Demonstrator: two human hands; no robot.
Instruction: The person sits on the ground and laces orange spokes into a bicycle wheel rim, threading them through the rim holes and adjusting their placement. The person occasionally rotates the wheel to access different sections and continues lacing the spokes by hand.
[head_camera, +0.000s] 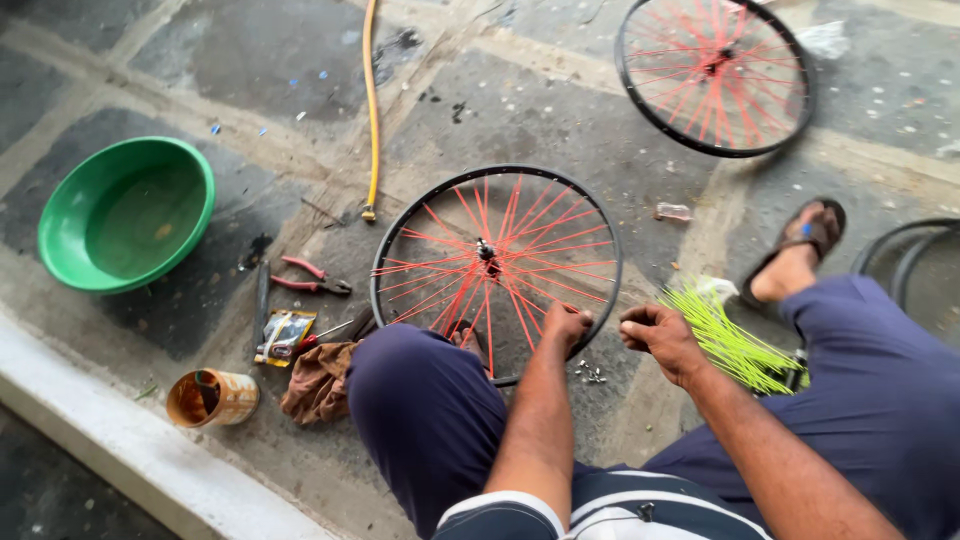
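Observation:
A black bicycle wheel rim (392, 238) with red spokes and a centre hub (487, 250) lies flat on the stone floor between my knees. My left hand (566, 325) grips the rim's near edge, fingers curled over it. My right hand (655, 335) is closed just right of the rim, apparently pinching something small that I cannot make out. A bundle of bright yellow-green spokes (730, 340) lies on the floor beside my right hand. Several small metal nipples (592, 374) are scattered under my hands.
A second red-spoked wheel (714, 75) lies at the far right. A green basin (125, 213), red-handled pliers (308, 278), a rusty tin (212, 398), a brown rag (318, 380) and a small packet (285, 335) sit at left. A yellow hose (371, 100) runs away. My sandalled foot (800, 250) rests right.

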